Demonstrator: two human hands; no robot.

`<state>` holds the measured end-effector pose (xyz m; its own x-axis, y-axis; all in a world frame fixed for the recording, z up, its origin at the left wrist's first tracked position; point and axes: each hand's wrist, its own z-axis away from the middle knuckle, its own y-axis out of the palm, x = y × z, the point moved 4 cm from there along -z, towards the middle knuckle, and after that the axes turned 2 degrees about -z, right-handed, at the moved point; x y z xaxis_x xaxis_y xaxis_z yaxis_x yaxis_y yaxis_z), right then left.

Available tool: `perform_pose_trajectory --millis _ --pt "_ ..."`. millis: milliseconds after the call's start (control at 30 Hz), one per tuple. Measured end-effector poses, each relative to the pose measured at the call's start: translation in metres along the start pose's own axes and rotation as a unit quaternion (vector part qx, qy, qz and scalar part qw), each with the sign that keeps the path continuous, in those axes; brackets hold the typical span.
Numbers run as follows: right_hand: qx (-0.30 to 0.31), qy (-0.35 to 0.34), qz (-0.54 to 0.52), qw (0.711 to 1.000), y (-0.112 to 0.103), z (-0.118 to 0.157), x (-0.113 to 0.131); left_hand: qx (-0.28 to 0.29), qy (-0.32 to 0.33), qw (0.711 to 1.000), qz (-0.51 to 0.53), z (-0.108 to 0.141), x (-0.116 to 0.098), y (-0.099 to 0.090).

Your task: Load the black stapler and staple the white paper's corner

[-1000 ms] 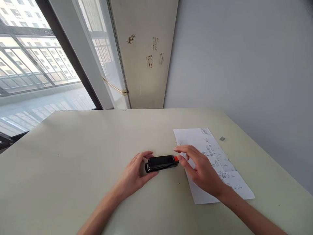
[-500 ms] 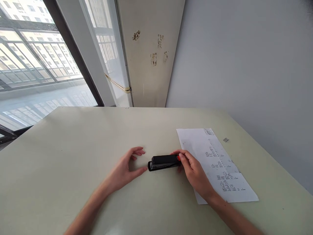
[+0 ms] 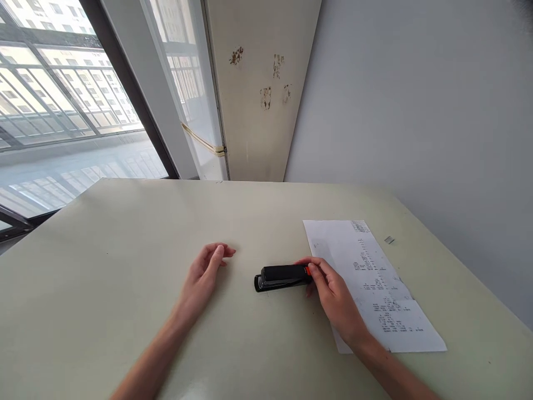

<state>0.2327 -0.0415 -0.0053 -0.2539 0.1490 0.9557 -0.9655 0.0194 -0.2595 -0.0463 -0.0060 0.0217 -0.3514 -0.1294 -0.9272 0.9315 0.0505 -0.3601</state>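
Observation:
A black stapler [image 3: 283,276] with a red patch at its rear lies lengthwise on the table. My right hand [image 3: 335,294] is closed around the rear end, thumb on the near side by the red part and fingers largely hidden behind. To the left of the stapler and apart from it, my left hand [image 3: 206,272] rests with its fingers curled and the thumb against them. Nothing shows in that hand. Partly under my right wrist lies a printed sheet of paper [image 3: 333,244], its lower part covered by the forearm.
A small grey strip [image 3: 389,240], perhaps staples, lies right of the paper. The pale table [image 3: 137,222] meets a grey wall [image 3: 408,100] on the right. Beyond its far edge stand a worn cabinet panel [image 3: 258,133] and a window [image 3: 62,100] at left.
My left hand has drawn back leftward from the stapler's front end, and its spread thumb and fingers have come together. The right hand keeps its grip on the stapler. The view has shifted slightly.

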Motion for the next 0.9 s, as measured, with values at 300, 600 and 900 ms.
perform_pose_trajectory --millis 300,600,900 --pt "0.000 -0.007 0.035 0.999 0.000 -0.003 -0.004 -0.061 -0.001 0.996 0.072 -0.009 0.019 -0.009" --pt "0.102 -0.039 0.101 0.989 -0.002 -0.004 0.019 -0.020 0.012 0.991 0.134 -0.011 0.020 0.002" --pt "0.146 -0.146 0.211 0.956 0.001 -0.013 0.032 0.043 -0.016 0.947 0.319 -0.009 0.015 0.013"
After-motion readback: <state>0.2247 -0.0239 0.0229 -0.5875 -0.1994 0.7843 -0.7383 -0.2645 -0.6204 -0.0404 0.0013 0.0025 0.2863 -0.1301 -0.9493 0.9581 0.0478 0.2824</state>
